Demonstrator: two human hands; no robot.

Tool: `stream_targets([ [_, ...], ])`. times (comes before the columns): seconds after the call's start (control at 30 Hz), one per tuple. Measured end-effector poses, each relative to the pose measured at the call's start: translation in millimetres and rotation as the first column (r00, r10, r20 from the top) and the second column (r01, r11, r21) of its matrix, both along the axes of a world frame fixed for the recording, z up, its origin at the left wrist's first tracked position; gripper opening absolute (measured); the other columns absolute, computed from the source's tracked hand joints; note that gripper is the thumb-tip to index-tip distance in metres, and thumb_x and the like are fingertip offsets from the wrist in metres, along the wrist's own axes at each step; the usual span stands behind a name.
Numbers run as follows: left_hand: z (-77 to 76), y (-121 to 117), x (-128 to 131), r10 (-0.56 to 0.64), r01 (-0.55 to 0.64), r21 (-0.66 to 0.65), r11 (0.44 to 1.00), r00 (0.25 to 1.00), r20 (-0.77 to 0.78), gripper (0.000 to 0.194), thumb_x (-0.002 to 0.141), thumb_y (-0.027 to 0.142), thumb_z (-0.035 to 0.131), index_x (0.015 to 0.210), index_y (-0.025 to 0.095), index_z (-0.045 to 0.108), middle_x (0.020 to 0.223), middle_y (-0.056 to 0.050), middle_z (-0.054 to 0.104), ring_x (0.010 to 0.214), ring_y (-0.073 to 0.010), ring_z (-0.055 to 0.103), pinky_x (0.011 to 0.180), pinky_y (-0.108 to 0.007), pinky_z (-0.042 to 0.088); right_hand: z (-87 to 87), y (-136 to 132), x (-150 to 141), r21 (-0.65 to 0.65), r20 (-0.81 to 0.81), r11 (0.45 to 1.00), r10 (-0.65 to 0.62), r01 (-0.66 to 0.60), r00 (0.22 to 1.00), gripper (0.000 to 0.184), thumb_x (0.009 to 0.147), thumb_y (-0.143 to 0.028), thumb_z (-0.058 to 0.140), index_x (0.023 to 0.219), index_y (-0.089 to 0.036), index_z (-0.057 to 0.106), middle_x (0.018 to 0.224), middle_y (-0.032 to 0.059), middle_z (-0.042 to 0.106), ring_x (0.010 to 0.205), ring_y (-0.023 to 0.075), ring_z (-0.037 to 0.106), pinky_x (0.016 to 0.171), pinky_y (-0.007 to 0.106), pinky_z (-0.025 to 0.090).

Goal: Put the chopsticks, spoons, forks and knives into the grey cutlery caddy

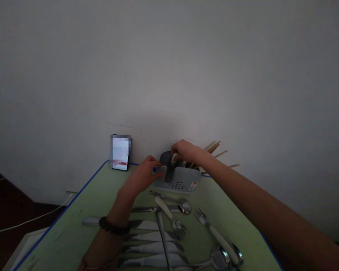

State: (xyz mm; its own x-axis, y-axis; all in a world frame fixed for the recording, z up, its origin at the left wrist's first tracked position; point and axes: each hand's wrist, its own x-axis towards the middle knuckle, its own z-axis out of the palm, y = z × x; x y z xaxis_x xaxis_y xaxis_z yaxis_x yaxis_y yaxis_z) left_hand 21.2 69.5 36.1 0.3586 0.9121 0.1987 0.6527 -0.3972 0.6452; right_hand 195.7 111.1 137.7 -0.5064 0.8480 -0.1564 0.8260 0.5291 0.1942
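Green table [94,199] by a pale wall [169,67], both hands at a gray cutlery holder [186,175]

Closest in, several knives [155,259] lie roughly side by side, a thin metal piece [164,239] slanting across them. To their right, a spoon [220,258] lies by the handle end of a fork [222,239]. A dark bead bracelet [114,226] circles the left wrist above the knives. Farther in, another fork [165,207] points its tines toward the near side, and a second spoon [185,206] rests next to it.

Blue edging runs along the tabletop; green surface lies open left of the knives, and a bare strip separates the right-hand fork from the table's right edge.

Beyond the cutlery stands the holder, near the far edge. Its sticker [193,185] has print too blurred to read. The left hand [157,169] is at its left end, thumb and fingers apart; whether they press on it I cannot tell. The right hand [173,153] pinches a whitish handle [174,158] over the holder's opening.

Chopsticks [214,147] lean out behind the right forearm. At back left, a phone [120,152] props upright, its lit screen pixelated, with an unreadable red bar low down
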Motion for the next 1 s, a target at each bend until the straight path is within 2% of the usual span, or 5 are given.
stream_targets([
  [0.13,-1.8,0.7,-0.4,-0.002,0.002,0.018,1.0,1.0,-0.005,0.028,0.076,0.038,0.06,0.095,0.017,0.064,0.101,-0.007,0.055,0.085,-0.0198,0.058,0.074,-0.032,0.047,-5.1,-7.5,-4.2,0.044,0.048,0.999,0.011,-0.013,0.999,0.023,0.072,-0.015,0.066,0.094,-0.014,0.071,0.102,0.0133,0.068,0.094,0.0234,0.064,0.074,0.025,0.048],
  [0.3,-0.4,0.3,-0.4,0.001,-0.001,0.018,1.0,1.0,-0.027,0.029,0.077,0.039,0.059,0.096,0.018,0.064,0.103,-0.007,0.056,0.085,-0.0197,0.058,0.078,-0.032,0.047,-6.6,-12.8,-7.9,0.113,0.092,0.994,-0.005,-0.005,0.996,0.023,0.082,-0.011,0.051,0.092,-0.012,0.072,0.102,0.0169,0.067,0.096,0.0253,0.064,0.074,0.027,0.049],
  [0.7,0.8,-0.7,-0.2,0.0,0.001,0.022,1.0,0.999,-0.034,0.029,0.077,0.039,0.059,0.095,0.017,0.063,0.102,-0.008,0.056,0.085,-0.0201,0.058,0.076,-0.033,0.047,-1.5,-21.1,-5.6,0.132,0.101,0.991,0.022,-0.035,0.995,0.027,0.086,-0.016,0.046,0.098,-0.015,0.07,0.103,0.0158,0.066,0.094,0.0252,0.064,0.075,0.03,0.047],
  [0.87,4.6,-4.6,0.4,0.019,-0.018,0.064,0.998,1.0,-0.015,0.027,0.077,0.037,0.059,0.094,0.017,0.054,0.087,-0.004,0.058,0.074,-0.0172,0.056,0.068,-0.03,0.044,0.7,-53.0,7.8,0.216,-0.074,0.976,0.024,-0.008,0.997,0.023,0.088,-0.025,0.05,0.102,-0.018,0.068,0.098,0.0117,0.065,0.093,0.0224,0.06,0.077,0.028,0.043],
  [1.0,17.8,-15.1,-0.6,0.103,-0.099,0.059,0.993,0.993,-0.064,0.03,0.081,0.045,0.051,0.089,0.017,0.047,0.069,0.001,0.054,0.061,-0.015,0.051,0.055,-0.026,0.036,-11.2,-94.3,29.9,0.22,-0.311,0.973,0.003,0.069,0.95,0.023,0.09,-0.026,0.047,0.099,-0.017,0.067,0.091,0.0082,0.064,0.087,0.018,0.058,0.076,0.026,0.041],
])
